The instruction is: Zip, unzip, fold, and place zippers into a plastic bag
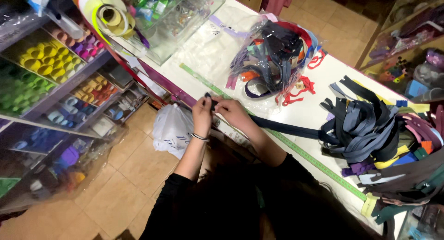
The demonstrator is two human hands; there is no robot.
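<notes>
My left hand (202, 114) and my right hand (232, 112) meet at the front edge of the white counter (319, 78). Both pinch the end of a long dark blue zipper (286, 128) that runs right along the counter toward a pile of zippers (365, 129). A thin bracelet sits on my left wrist. The zipper's end lies beside a green measuring tape (296, 147) fixed along the counter's edge.
A clear bag of coloured zippers (275, 55) lies at the back of the counter. A glass case (180, 18) stands at its left end. Shelves of thread spools (51, 64) line the left wall. A white plastic bag (171, 129) hangs below the counter.
</notes>
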